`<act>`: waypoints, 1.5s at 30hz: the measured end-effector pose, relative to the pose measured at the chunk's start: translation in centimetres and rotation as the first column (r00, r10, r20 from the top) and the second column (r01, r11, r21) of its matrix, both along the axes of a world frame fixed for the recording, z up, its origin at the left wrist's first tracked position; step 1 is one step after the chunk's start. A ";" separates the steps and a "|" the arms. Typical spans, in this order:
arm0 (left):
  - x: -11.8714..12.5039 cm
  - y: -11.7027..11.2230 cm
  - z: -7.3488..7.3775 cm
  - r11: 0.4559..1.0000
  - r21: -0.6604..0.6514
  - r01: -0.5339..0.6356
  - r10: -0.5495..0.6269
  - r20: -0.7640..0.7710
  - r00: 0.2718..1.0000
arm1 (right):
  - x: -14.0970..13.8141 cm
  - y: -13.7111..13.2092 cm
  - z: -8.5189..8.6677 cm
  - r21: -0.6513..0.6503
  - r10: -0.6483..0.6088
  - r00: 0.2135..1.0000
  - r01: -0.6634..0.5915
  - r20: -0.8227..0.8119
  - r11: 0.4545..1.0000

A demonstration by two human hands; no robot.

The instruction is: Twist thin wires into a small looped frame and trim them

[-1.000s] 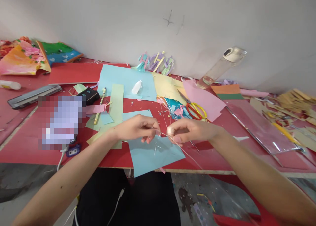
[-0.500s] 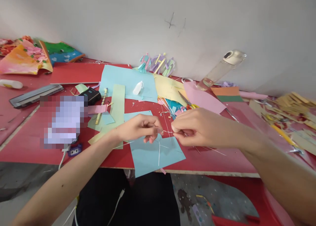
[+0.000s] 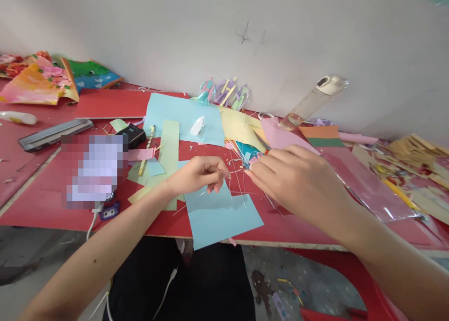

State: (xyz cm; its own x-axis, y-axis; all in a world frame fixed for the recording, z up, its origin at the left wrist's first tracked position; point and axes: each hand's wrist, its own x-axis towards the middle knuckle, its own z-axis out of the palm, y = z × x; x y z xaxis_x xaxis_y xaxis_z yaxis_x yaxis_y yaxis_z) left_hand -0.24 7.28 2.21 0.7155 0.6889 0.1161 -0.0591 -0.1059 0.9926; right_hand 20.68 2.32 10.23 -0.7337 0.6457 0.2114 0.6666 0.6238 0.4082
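My left hand [image 3: 203, 173] is closed in a pinch, with thin white wire [image 3: 191, 203] running out below it on the left. Just across from it is my right hand [image 3: 291, 176], back turned up and fingers pressed together at the end of the strand between the hands. Its fingertips are mostly hidden. Beneath both hands lies a light blue paper sheet [image 3: 224, 220]. More thin wires [image 3: 275, 204] lie on the red table under my right hand.
A tilted clear bottle [image 3: 308, 105] stands at the wall. Behind the hands are a small white glue bottle [image 3: 198, 125], yellow paper [image 3: 240, 127] and paper figures [image 3: 226, 91]. A pencil [image 3: 146, 150], a blurred-out phone [image 3: 98, 169] and a harmonica-like bar [image 3: 56, 134] lie left.
My right hand has rolled over and risen slightly, its back now upward. My left hand keeps its pinch. The small branched wire end that hung below it no longer shows the same way.
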 end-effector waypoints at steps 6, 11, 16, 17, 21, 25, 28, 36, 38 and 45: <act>0.1 0.5 -0.7 0.987 0.016 -0.160 0.159 0.042 0.986 | 1.6 -1.1 -1.5 -0.058 -0.209 0.849 0.207 -0.486 0.977; 0.2 0.5 -0.6 0.974 -0.021 -0.223 0.224 0.060 0.973 | 1.1 -3.1 -5.7 -0.360 -0.417 0.224 0.255 -0.881 0.897; 0.3 0.5 -0.6 0.970 -0.070 -0.232 0.238 0.095 0.967 | -1.0 -3.4 -9.2 -0.579 -0.593 -0.091 -0.140 -0.800 0.803; 0.4 0.5 -0.6 0.973 -0.075 -0.218 0.225 0.099 0.969 | -1.4 -3.2 -9.5 -0.595 -0.625 -0.091 -0.226 -0.775 0.771; 0.6 0.5 -0.6 0.984 -0.086 -0.156 0.164 0.091 0.982 | -2.7 -2.6 -9.7 -0.579 -0.690 -0.133 -0.447 -0.711 0.682; 0.8 0.3 -0.7 0.981 -0.107 -0.159 0.171 0.119 0.978 | -3.9 -2.2 -9.8 -0.527 -0.685 -0.247 -0.480 -0.686 0.701; 0.9 0.2 -0.9 0.979 -0.116 -0.167 0.184 0.146 0.972 | -4.4 -2.0 -10.0 -0.490 -0.659 -0.331 -0.467 -0.675 0.736; 1.5 -0.2 -0.9 0.974 -0.121 -0.189 0.212 0.218 0.953 | -5.6 -2.4 -10.7 -0.417 -0.515 -0.488 -0.303 -0.705 0.857; 1.5 -0.3 -0.9 0.973 -0.119 -0.196 0.220 0.238 0.946 | -6.1 -2.7 -10.8 -0.391 -0.476 -0.520 -0.271 -0.710 0.879; 1.3 -0.2 -1.2 0.972 -0.083 -0.222 0.235 0.207 0.950 | -6.5 -2.9 -11.1 -0.401 -0.507 -0.519 -0.310 -0.688 0.862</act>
